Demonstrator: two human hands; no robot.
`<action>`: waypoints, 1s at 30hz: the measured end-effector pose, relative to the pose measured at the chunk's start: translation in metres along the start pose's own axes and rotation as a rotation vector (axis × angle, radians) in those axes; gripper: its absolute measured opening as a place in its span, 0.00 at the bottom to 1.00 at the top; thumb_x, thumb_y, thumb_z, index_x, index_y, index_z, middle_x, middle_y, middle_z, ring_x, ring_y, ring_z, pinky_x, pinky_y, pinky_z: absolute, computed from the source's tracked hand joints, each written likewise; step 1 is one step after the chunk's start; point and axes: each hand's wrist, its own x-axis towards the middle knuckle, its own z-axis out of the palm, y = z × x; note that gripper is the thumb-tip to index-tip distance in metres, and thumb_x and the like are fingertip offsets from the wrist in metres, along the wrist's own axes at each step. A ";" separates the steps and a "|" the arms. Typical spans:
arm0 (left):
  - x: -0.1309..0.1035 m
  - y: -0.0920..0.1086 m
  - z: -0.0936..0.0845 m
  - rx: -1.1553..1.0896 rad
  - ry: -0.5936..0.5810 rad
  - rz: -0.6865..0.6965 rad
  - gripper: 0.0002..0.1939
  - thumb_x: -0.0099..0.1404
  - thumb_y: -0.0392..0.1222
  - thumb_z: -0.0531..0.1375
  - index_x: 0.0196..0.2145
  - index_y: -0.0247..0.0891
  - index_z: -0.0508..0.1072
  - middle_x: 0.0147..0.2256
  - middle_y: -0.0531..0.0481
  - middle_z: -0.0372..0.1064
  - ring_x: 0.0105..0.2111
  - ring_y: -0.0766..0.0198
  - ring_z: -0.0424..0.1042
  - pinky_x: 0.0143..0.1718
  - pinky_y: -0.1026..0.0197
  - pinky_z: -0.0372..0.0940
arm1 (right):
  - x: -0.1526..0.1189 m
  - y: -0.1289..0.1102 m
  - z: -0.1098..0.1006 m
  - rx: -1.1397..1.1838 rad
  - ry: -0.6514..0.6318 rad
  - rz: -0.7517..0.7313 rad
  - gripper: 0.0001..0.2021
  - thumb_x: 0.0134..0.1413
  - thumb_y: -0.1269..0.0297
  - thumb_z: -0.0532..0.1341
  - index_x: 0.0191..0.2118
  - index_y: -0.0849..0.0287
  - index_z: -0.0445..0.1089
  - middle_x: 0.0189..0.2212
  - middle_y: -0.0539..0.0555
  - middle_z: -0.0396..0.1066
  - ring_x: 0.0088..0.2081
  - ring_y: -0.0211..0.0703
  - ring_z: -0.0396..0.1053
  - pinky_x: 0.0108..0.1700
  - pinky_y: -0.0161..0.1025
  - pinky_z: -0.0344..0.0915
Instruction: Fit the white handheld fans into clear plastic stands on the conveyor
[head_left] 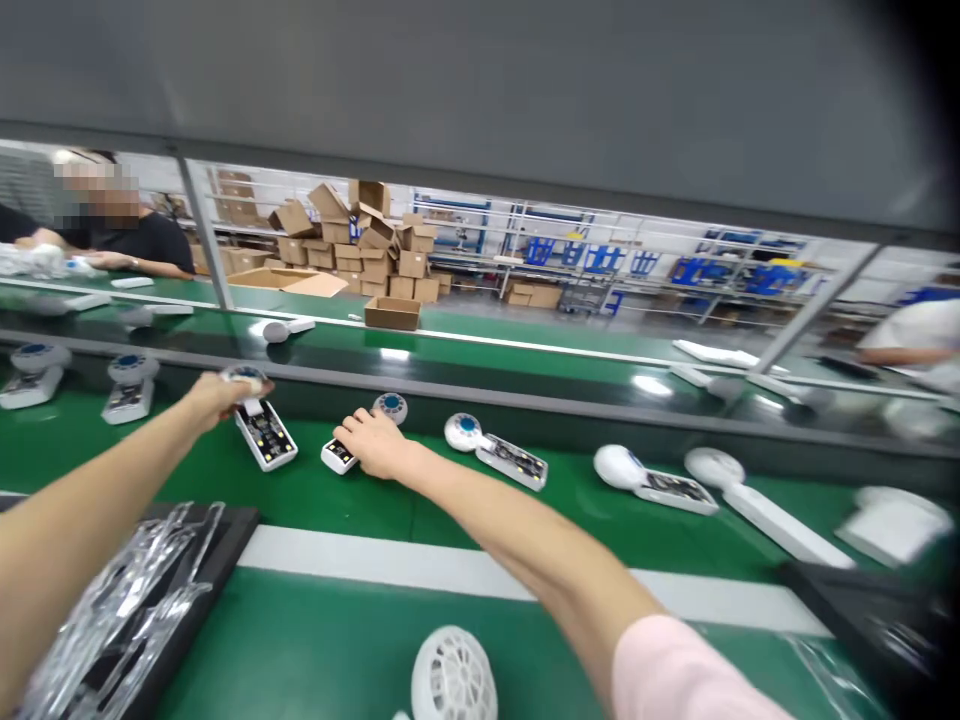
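My left hand is closed round the head end of a white handheld fan, whose uncovered handle shows a dark circuit board. My right hand lies over a second handheld fan, fingers curled across its middle; its round head with a blue centre shows beyond them. To the right along the green belt lies another fan with a bare board. Closest to me is a white round fan grille, cut off by the lower edge of the view.
Two more open fans lie on the left, others on the right. A black tray holds clear plastic pieces. Beyond the metal rail is a second belt with a cardboard box. Co-workers sit across.
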 end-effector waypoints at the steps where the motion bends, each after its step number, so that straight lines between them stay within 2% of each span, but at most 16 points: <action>1: -0.004 0.014 0.002 -0.005 -0.004 0.003 0.22 0.36 0.41 0.74 0.25 0.34 0.66 0.17 0.58 0.63 0.22 0.69 0.60 0.24 0.67 0.52 | -0.023 0.001 -0.009 0.000 0.006 -0.026 0.18 0.57 0.75 0.56 0.53 0.62 0.62 0.52 0.59 0.66 0.54 0.50 0.59 0.55 0.47 0.58; 3: -0.013 0.043 0.011 -0.037 0.014 0.001 0.15 0.45 0.38 0.70 0.29 0.33 0.70 0.20 0.58 0.66 0.25 0.69 0.63 0.28 0.66 0.56 | -0.080 0.002 -0.029 -0.011 0.037 -0.096 0.17 0.61 0.75 0.52 0.55 0.60 0.61 0.53 0.58 0.65 0.56 0.47 0.57 0.56 0.44 0.57; 5: -0.026 0.071 0.028 -0.152 -0.030 0.080 0.13 0.51 0.33 0.66 0.35 0.33 0.70 0.24 0.58 0.69 0.29 0.68 0.67 0.35 0.60 0.62 | -0.145 -0.003 -0.047 -0.063 0.093 -0.205 0.16 0.65 0.75 0.45 0.54 0.62 0.61 0.54 0.59 0.65 0.58 0.45 0.55 0.56 0.42 0.58; 7: -0.046 0.094 0.051 -0.294 -0.136 0.227 0.17 0.52 0.31 0.64 0.40 0.34 0.68 0.29 0.59 0.70 0.33 0.67 0.69 0.40 0.51 0.64 | -0.209 -0.013 -0.059 -0.127 0.091 -0.286 0.16 0.68 0.72 0.43 0.52 0.61 0.64 0.53 0.59 0.66 0.59 0.43 0.56 0.56 0.40 0.59; 9: -0.073 0.111 0.076 -0.396 -0.273 0.355 0.19 0.52 0.29 0.62 0.43 0.34 0.66 0.32 0.58 0.70 0.35 0.67 0.69 0.43 0.47 0.63 | -0.265 -0.029 -0.064 -0.171 0.043 -0.306 0.16 0.69 0.70 0.44 0.49 0.58 0.66 0.53 0.55 0.67 0.60 0.41 0.57 0.60 0.39 0.57; 12: -0.119 0.127 0.117 -0.475 -0.444 0.377 0.16 0.51 0.32 0.63 0.39 0.32 0.67 0.31 0.55 0.70 0.32 0.67 0.69 0.45 0.47 0.63 | -0.326 -0.055 -0.061 -0.146 -0.011 -0.259 0.15 0.68 0.69 0.46 0.46 0.53 0.69 0.53 0.51 0.69 0.60 0.38 0.59 0.62 0.36 0.55; 14: -0.150 0.134 0.143 -0.533 -0.550 0.330 0.14 0.51 0.37 0.65 0.36 0.32 0.68 0.30 0.54 0.68 0.30 0.67 0.67 0.46 0.47 0.64 | -0.352 -0.068 -0.059 -0.102 -0.013 -0.191 0.13 0.67 0.70 0.48 0.48 0.54 0.68 0.55 0.53 0.68 0.59 0.39 0.60 0.60 0.37 0.58; 16: -0.179 0.138 0.167 -0.607 -0.630 0.260 0.15 0.50 0.40 0.67 0.33 0.34 0.68 0.28 0.55 0.67 0.28 0.67 0.66 0.46 0.48 0.64 | -0.372 -0.072 -0.061 -0.075 0.002 -0.028 0.16 0.65 0.73 0.49 0.53 0.54 0.65 0.56 0.56 0.67 0.58 0.43 0.61 0.56 0.40 0.63; 18: -0.205 0.140 0.187 -0.680 -0.681 0.181 0.16 0.48 0.41 0.68 0.32 0.35 0.68 0.27 0.56 0.67 0.27 0.67 0.66 0.44 0.49 0.66 | -0.392 -0.067 -0.061 -0.075 0.042 0.323 0.17 0.64 0.73 0.50 0.55 0.57 0.63 0.51 0.59 0.69 0.53 0.46 0.66 0.49 0.42 0.67; 21: -0.239 0.139 0.210 -0.709 -0.715 0.067 0.18 0.45 0.40 0.70 0.32 0.36 0.68 0.28 0.54 0.69 0.26 0.64 0.69 0.36 0.54 0.69 | -0.421 -0.048 -0.046 -0.144 0.031 1.035 0.14 0.64 0.63 0.54 0.51 0.63 0.66 0.42 0.63 0.72 0.44 0.52 0.71 0.40 0.44 0.70; 22: -0.248 0.138 0.216 -0.701 -0.741 0.039 0.18 0.44 0.40 0.70 0.33 0.36 0.69 0.28 0.53 0.70 0.26 0.64 0.69 0.34 0.55 0.70 | -0.430 -0.042 -0.036 -0.170 -0.007 1.211 0.16 0.62 0.60 0.56 0.50 0.65 0.67 0.40 0.64 0.72 0.42 0.55 0.71 0.38 0.45 0.70; 23: -0.256 0.136 0.221 -0.691 -0.776 0.015 0.19 0.44 0.40 0.71 0.33 0.35 0.70 0.28 0.52 0.71 0.26 0.63 0.70 0.33 0.56 0.70 | -0.439 -0.037 -0.025 -0.190 -0.048 1.323 0.17 0.61 0.58 0.58 0.50 0.66 0.67 0.39 0.65 0.72 0.42 0.57 0.71 0.37 0.46 0.70; 25: -0.268 0.131 0.230 -0.665 -0.847 -0.004 0.21 0.44 0.43 0.72 0.33 0.35 0.71 0.28 0.51 0.71 0.26 0.63 0.70 0.33 0.57 0.69 | -0.452 -0.031 -0.002 -0.201 -0.068 1.405 0.18 0.59 0.62 0.59 0.51 0.67 0.67 0.38 0.65 0.72 0.41 0.58 0.71 0.36 0.47 0.69; 26: -0.272 0.128 0.234 -0.642 -0.882 0.007 0.22 0.44 0.46 0.72 0.34 0.35 0.71 0.29 0.51 0.72 0.27 0.64 0.70 0.33 0.58 0.69 | -0.456 -0.029 0.008 -0.179 -0.033 1.411 0.17 0.59 0.64 0.59 0.52 0.66 0.66 0.38 0.65 0.72 0.41 0.57 0.71 0.37 0.47 0.69; 28: -0.277 0.120 0.241 -0.574 -0.915 0.049 0.24 0.45 0.50 0.72 0.35 0.36 0.72 0.30 0.50 0.72 0.28 0.63 0.70 0.32 0.60 0.67 | -0.456 -0.027 0.016 -0.071 0.131 1.408 0.18 0.58 0.68 0.58 0.54 0.63 0.65 0.37 0.61 0.72 0.40 0.54 0.71 0.39 0.47 0.69; 30: -0.280 0.114 0.247 -0.502 -0.917 0.086 0.25 0.46 0.53 0.71 0.36 0.36 0.72 0.31 0.50 0.72 0.29 0.63 0.71 0.31 0.61 0.65 | -0.443 -0.028 0.010 0.083 0.375 1.335 0.19 0.57 0.66 0.57 0.55 0.60 0.64 0.38 0.58 0.71 0.40 0.51 0.70 0.42 0.46 0.70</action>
